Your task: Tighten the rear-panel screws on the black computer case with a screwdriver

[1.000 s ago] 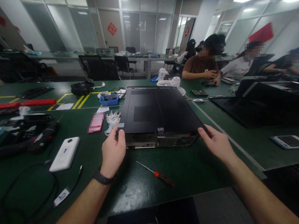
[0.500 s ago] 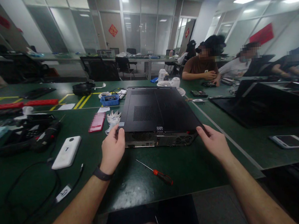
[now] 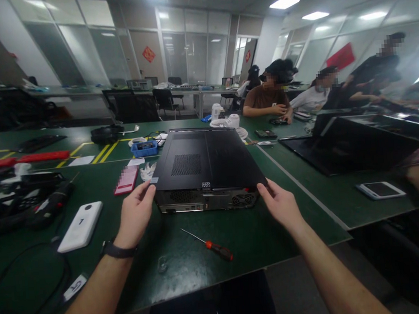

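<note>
A black desktop computer case (image 3: 210, 162) lies flat on the green table, its rear panel with a fan grille and ports facing me. My left hand (image 3: 136, 213) grips its near left corner, thumb on top and fingers along the side. At the near right corner, my right hand (image 3: 280, 204) holds the case the same way, its fingertips partly hidden behind the edge. Between my forearms, a screwdriver (image 3: 217, 249) with a red and black handle lies on the table. A white glove (image 3: 148, 172) is partly covered by the case's left side.
Left of the case are a pink-screened phone (image 3: 126, 179), a white power bank (image 3: 80, 226), a blue bin (image 3: 144, 148) and black cables. To the right lie a large black panel (image 3: 353, 145) and a phone (image 3: 380, 190). Several people sit or stand beyond, one close at right.
The whole view has shifted, so the case and table items appear further left. The case now covers more of the glove. Both hands keep their hold on its corners.
</note>
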The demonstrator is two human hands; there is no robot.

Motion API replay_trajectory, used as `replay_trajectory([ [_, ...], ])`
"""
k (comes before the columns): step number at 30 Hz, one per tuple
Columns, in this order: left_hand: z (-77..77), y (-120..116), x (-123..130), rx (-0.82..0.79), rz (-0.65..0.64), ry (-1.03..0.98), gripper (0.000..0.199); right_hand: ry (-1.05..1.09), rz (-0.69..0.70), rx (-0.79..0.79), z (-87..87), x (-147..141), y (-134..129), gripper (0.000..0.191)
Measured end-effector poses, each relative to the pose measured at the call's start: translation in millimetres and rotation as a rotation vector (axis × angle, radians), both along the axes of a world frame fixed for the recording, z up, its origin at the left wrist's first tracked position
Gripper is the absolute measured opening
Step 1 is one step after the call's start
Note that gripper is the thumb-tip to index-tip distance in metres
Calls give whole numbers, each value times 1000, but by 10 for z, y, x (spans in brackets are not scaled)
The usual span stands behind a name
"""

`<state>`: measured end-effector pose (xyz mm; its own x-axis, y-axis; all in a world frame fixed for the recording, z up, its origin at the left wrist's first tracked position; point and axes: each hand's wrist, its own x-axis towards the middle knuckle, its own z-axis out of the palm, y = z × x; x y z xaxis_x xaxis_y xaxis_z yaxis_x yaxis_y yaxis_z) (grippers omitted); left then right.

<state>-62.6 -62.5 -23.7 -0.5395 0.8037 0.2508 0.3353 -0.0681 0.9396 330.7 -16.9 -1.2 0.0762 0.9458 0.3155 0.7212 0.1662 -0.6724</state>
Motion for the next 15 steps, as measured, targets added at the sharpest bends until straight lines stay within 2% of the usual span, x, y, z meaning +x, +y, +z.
replay_trajectory([
  [5,-17,-2,-19,-14,61,80,54,68,-11,-14,-37,-69,-42,60],
  [10,25,-47,26,-32,41,95,54,113,-24,-26,-62,-109,-48,66],
  [15,69,-71,87,-34,74,120,50,132,-15,-22,-56,-101,-45,64],
])
